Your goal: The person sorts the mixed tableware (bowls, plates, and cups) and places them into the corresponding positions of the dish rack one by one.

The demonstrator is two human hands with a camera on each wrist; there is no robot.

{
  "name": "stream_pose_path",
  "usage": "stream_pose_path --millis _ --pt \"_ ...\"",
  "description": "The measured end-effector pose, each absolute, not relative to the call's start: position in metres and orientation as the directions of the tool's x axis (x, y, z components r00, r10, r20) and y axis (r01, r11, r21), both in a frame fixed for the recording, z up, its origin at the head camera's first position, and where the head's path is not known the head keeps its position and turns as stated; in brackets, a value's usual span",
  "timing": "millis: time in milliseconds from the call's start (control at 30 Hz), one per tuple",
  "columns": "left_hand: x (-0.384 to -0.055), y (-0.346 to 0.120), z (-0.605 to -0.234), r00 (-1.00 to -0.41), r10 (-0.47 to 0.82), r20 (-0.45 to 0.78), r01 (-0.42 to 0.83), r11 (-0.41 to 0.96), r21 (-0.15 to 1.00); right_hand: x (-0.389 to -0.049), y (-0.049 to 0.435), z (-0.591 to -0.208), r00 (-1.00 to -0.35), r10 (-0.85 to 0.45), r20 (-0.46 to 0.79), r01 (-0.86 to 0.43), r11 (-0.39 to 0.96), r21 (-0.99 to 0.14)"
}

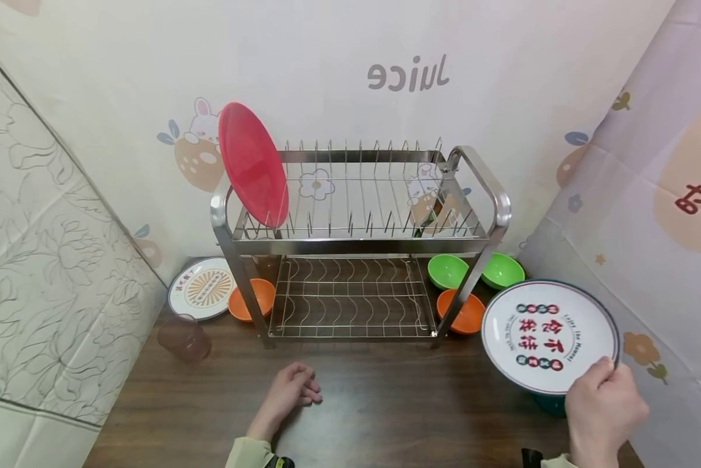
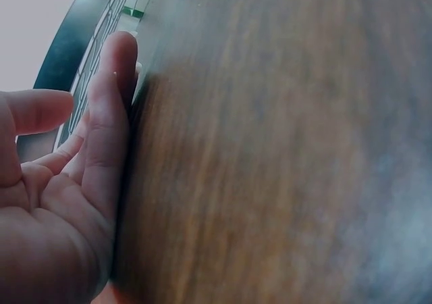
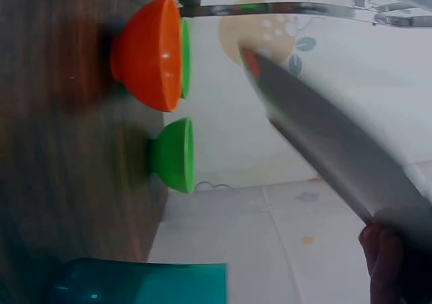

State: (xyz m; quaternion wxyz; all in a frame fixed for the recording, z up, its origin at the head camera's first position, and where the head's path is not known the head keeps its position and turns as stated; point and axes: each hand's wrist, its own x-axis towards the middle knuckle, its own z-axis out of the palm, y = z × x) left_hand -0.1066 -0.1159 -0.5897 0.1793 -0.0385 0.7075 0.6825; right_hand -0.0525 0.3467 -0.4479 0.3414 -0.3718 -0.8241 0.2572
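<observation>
A: While the left hand point(image 1: 292, 393) rests on the table point(image 1: 374, 426), what does the right hand point(image 1: 607, 409) have?

B: It grips a white plate point(image 1: 552, 338) by the near right edge, thumb at the rim on the printed face. Plate raised above the table, near right of the scene; dark rim and red characters legible in the head view. Blurred in the right wrist view.

A: Anything under it?

B: A teal cup point(image 1: 549, 404), mostly covered by the plate from above. Right wrist view shows the two apart.

A: State of the left hand?

B: Fingers relaxed and slightly bent, thumb apart from them, nothing grasped. Position: near side, left of centre, in front of the metal dish rack point(image 1: 362, 246).

A: Rack load?

B: One red plate point(image 1: 253, 166), upper tier, left end, standing on edge and tilted.

A: Right of the rack?

B: Two green bowls point(image 1: 504, 271) on the far side; nearer, an orange bowl point(image 1: 462, 312), partly behind the near right leg.

A: And left?

B: A second orange bowl point(image 1: 248, 299) beside the near left leg. Farther left, a patterned plate point(image 1: 203, 288), face showing. Nearer than that, a translucent brown cup point(image 1: 185, 339).
</observation>
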Motion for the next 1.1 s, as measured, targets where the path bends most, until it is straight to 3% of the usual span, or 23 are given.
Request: stream_pose_path --millis 267,533,800,1100 --pt "-0.106 -0.117 -0.590 -0.931 0.204 -0.304 -0.297 0.064 0.953 -0.045 0.345 -0.439 -0.648 0.733 0.209 0.505 0.619 -0.602" --pt "-0.107 -0.119 -0.592 -0.932 0.202 -0.302 -0.294 0.067 0.953 -0.038 0.337 -0.426 -0.817 0.570 0.090 0.482 0.760 -0.437" --pt "-0.108 -0.116 -0.589 -0.930 0.200 -0.309 -0.302 0.061 0.951 -0.043 0.329 -0.431 -0.863 0.497 -0.094 0.486 0.765 -0.422" --pt "-0.103 -0.113 -0.584 -0.926 0.232 -0.297 -0.291 0.059 0.955 -0.046 0.313 -0.447 -0.939 0.297 -0.173 0.343 0.786 -0.514"
